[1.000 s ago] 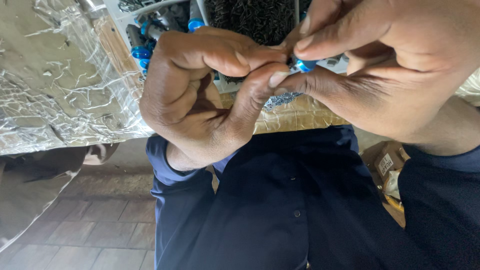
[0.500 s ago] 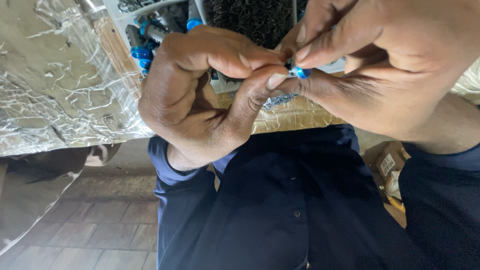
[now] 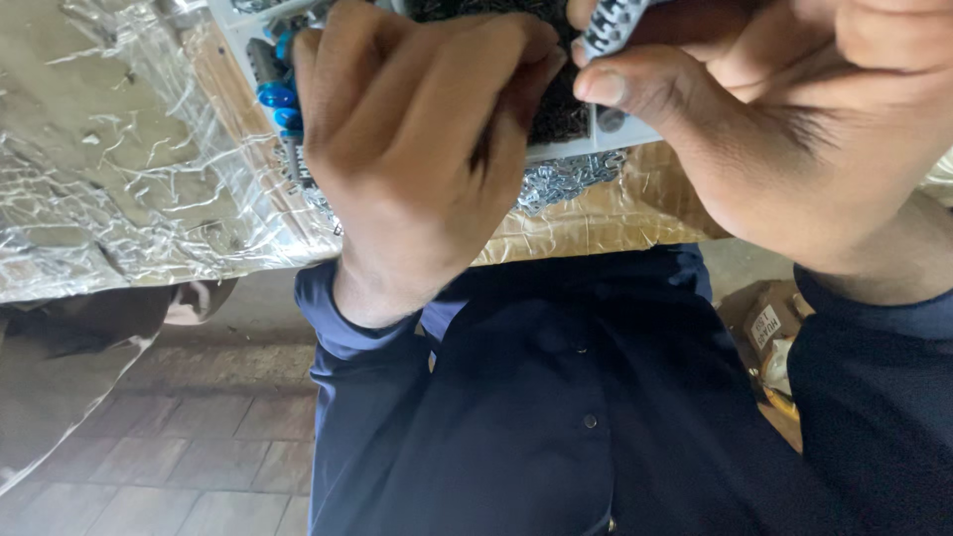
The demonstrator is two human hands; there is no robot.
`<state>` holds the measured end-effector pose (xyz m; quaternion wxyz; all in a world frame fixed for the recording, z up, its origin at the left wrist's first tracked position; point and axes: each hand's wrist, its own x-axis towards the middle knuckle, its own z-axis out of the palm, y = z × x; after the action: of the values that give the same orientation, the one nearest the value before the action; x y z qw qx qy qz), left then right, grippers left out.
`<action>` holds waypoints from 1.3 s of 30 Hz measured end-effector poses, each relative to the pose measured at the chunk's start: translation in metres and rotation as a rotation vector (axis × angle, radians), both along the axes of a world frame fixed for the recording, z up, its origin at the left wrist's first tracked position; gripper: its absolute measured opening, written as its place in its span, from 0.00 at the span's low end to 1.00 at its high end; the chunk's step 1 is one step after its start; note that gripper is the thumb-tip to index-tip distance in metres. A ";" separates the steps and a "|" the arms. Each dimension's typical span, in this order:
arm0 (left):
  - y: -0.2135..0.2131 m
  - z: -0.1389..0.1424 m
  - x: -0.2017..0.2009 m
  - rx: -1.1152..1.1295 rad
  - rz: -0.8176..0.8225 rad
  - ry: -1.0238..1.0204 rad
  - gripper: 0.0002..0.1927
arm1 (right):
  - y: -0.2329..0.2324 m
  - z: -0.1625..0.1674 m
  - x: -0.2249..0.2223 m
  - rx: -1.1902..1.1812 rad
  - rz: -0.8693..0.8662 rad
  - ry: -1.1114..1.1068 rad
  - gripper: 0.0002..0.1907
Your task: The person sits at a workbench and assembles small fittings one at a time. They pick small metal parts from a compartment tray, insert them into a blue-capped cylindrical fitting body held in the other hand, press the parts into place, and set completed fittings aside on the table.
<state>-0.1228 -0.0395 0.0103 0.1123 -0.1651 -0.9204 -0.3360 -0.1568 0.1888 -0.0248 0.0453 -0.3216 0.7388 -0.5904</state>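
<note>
Foil-wrapped table (image 3: pixel 119 199) (crinkled); right hand (image 3: pixel 794 129) pinches grey part (image 3: pixel 611 25).

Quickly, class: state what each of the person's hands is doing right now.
Left hand: fingers curled closed; whether it holds anything cannot be told.
Right hand: closed, pinching a small ridged grey part between thumb and fingers.

table wrap (image 3: pixel 119 199): crinkled glossy film; sleeve (image 3: pixel 367 397): matt cloth; screws (image 3: pixel 566 184): shiny metal
</note>
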 end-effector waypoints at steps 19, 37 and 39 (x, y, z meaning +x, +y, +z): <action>-0.004 -0.002 0.004 0.208 -0.010 -0.084 0.14 | -0.008 0.004 -0.002 0.008 0.014 -0.004 0.12; -0.004 -0.016 0.004 0.496 -0.078 -0.005 0.14 | -0.004 0.001 -0.014 -0.088 0.112 0.016 0.17; -0.004 -0.015 -0.001 0.414 -0.054 0.058 0.15 | -0.004 0.003 -0.011 -0.084 0.107 -0.026 0.16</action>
<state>-0.1234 -0.0436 -0.0050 0.1612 -0.1725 -0.8235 -0.5159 -0.1680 0.1848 -0.0217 0.0729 -0.3544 0.6945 -0.6219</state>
